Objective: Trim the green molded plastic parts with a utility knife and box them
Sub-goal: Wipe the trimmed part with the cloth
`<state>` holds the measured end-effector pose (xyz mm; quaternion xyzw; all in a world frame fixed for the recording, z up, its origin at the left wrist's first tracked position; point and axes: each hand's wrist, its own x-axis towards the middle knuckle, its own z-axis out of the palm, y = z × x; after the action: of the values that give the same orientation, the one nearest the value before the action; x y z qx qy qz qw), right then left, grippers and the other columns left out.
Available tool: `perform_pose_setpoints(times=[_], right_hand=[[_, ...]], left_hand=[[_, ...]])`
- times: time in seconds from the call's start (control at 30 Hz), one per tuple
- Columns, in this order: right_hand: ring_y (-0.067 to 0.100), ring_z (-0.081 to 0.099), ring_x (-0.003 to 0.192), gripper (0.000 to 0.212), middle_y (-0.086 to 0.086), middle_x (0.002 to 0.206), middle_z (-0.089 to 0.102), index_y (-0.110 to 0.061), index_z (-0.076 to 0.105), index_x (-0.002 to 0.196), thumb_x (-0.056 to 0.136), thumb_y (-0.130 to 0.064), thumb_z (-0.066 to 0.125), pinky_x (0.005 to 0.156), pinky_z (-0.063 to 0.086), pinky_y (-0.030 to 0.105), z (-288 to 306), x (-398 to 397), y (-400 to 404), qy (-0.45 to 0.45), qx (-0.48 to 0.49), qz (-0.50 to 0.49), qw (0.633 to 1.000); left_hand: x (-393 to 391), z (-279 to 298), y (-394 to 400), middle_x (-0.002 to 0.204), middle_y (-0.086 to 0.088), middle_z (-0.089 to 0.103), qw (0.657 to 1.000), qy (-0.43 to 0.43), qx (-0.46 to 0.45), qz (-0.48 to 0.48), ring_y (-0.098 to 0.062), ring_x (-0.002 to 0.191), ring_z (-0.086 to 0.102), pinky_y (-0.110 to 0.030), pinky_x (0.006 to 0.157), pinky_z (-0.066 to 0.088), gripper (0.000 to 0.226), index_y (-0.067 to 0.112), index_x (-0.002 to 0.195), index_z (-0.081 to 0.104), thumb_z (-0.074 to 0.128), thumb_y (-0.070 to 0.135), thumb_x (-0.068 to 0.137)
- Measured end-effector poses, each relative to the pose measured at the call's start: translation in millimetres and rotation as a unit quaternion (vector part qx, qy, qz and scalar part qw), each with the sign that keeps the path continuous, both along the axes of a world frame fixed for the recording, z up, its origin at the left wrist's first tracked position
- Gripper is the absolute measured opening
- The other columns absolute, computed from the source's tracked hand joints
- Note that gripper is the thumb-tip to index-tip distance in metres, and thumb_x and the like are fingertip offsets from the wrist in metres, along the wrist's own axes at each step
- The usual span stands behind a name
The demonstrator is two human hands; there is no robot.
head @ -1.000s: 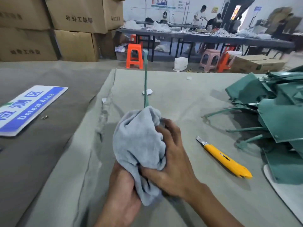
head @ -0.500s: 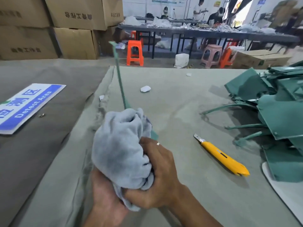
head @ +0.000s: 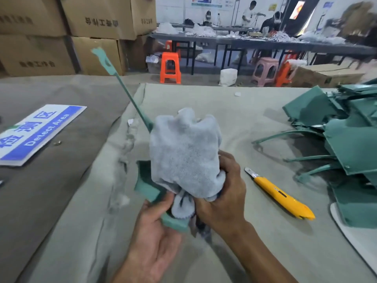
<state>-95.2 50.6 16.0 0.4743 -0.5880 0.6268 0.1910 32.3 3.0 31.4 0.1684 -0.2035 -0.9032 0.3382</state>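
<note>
Left hand (head: 152, 227) grips the green part (head: 149, 187) above the table's near edge, stem running up-left; right hand (head: 222, 193) clutches a cloth (head: 183, 152) against it. Knife (head: 279, 196) lies just right, nearer the right hand.

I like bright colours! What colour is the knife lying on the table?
The utility knife has a yellow handle with a silver blade tip, seen in the head view.

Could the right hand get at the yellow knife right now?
Probably not at once: the right hand grips the grey cloth. The utility knife lies just beside it on the table, nothing between them, so freeing the fingers should suffice.
</note>
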Motion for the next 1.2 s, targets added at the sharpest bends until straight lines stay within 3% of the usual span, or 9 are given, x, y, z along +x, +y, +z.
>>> perform_pose_setpoints(times=[0.13, 0.3, 0.57, 0.7, 0.83, 0.93, 1.07, 1.13, 1.2], right_hand=[[-0.007, 0.061, 0.080, 0.047, -0.026, 0.097, 0.065, -0.029, 0.049, 0.116, 0.080, -0.024, 0.078, 0.070, 0.047, 0.013, 0.7, -25.4, 9.2, -0.145, -0.075, -0.030, 0.986], [-0.004, 0.054, 0.065, 0.044, -0.025, 0.077, 0.060, -0.010, 0.053, 0.098, 0.095, -0.050, 0.069, 0.062, 0.044, 0.013, 11.9, -41.6, 21.8, -0.108, -0.043, 0.004, 0.993], [0.017, 0.072, 0.107, 0.071, 0.002, 0.116, 0.074, -0.021, 0.059, 0.129, 0.076, -0.060, 0.086, 0.084, 0.059, 0.028, 42.8, -60.2, 34.7, -0.301, -0.001, 0.226, 0.927], [0.010, 0.076, 0.077, 0.030, -0.001, 0.085, 0.080, -0.023, 0.083, 0.091, 0.064, -0.030, 0.094, 0.066, 0.059, 0.023, 34.4, -70.2, 40.7, -0.369, 0.111, 0.329, 0.862], [0.018, 0.077, 0.079, 0.011, 0.007, 0.086, 0.079, -0.015, 0.083, 0.081, 0.072, -0.015, 0.079, 0.068, 0.060, 0.030, 27.5, -69.5, 33.3, -0.425, 0.058, 0.213, 0.878], [0.020, 0.076, 0.101, 0.029, 0.006, 0.105, 0.080, -0.015, 0.084, 0.095, 0.080, -0.038, 0.075, 0.083, 0.060, 0.032, 32.9, -79.2, 34.0, -0.503, -0.086, 0.200, 0.836], [-0.003, 0.067, 0.051, 0.053, -0.013, 0.056, 0.070, -0.024, 0.077, 0.056, 0.096, -0.046, 0.048, 0.052, 0.052, 0.011, 31.1, -85.1, 49.0, -0.525, -0.048, 0.193, 0.828], [0.000, 0.068, 0.049, 0.071, -0.009, 0.054, 0.070, -0.020, 0.076, 0.055, 0.111, -0.028, 0.033, 0.048, 0.050, 0.012, 26.5, -86.0, 54.6, -0.537, -0.036, 0.204, 0.818], [0.002, 0.074, 0.067, 0.073, -0.008, 0.072, 0.077, -0.020, 0.081, 0.058, 0.111, -0.013, 0.031, 0.067, 0.057, 0.016, 29.2, -99.8, 53.9, -0.526, -0.070, 0.226, 0.817]], left_hand=[[-8.9, -5.4, 8.1, 0.108, -0.024, 0.075, 0.977, -0.126, -0.169, 0.026, -0.042, 0.084, 0.073, -0.055, 0.070, 0.061, 0.038, 0.007, 0.113, 0.075, 0.068, -0.005, 0.078], [-2.6, -0.3, 2.9, 0.102, -0.018, 0.077, 0.948, -0.181, -0.254, -0.068, -0.039, 0.084, 0.075, -0.043, 0.063, 0.059, 0.033, 0.020, 0.104, 0.079, 0.070, 0.003, 0.077], [11.1, 5.4, -9.3, 0.119, -0.019, 0.073, 0.934, -0.171, -0.224, -0.222, -0.043, 0.108, 0.070, -0.057, 0.085, 0.060, 0.039, 0.015, 0.110, 0.078, 0.073, 0.000, 0.074], [9.2, 3.2, -1.3, 0.114, -0.013, 0.076, 0.921, -0.215, -0.259, -0.199, -0.029, 0.108, 0.072, -0.037, 0.091, 0.059, 0.041, 0.012, 0.108, 0.079, 0.073, 0.000, 0.070], [11.0, 3.2, -5.2, 0.117, -0.009, 0.076, 0.905, -0.246, -0.291, -0.192, -0.032, 0.111, 0.071, -0.054, 0.098, 0.054, 0.053, 0.015, 0.123, 0.068, 0.069, 0.001, 0.072], [10.8, 4.0, -2.9, 0.117, -0.002, 0.076, 0.882, -0.264, -0.326, -0.217, -0.025, 0.109, 0.072, -0.048, 0.094, 0.057, 0.060, 0.018, 0.128, 0.061, 0.068, 0.000, 0.072], [13.7, 1.2, -1.8, 0.117, 0.005, 0.076, 0.856, -0.283, -0.346, -0.259, -0.013, 0.111, 0.071, -0.027, 0.093, 0.055, 0.060, 0.023, 0.130, 0.060, 0.069, -0.003, 0.077], [15.7, 1.1, -5.7, 0.120, 0.003, 0.075, 0.846, -0.290, -0.349, -0.279, -0.016, 0.115, 0.069, -0.034, 0.099, 0.054, 0.064, 0.026, 0.133, 0.060, 0.068, 0.001, 0.074], [16.9, 0.2, -8.3, 0.123, 0.002, 0.074, 0.838, -0.293, -0.356, -0.293, -0.019, 0.117, 0.068, -0.038, 0.103, 0.052, 0.068, 0.027, 0.136, 0.058, 0.068, 0.001, 0.074]])
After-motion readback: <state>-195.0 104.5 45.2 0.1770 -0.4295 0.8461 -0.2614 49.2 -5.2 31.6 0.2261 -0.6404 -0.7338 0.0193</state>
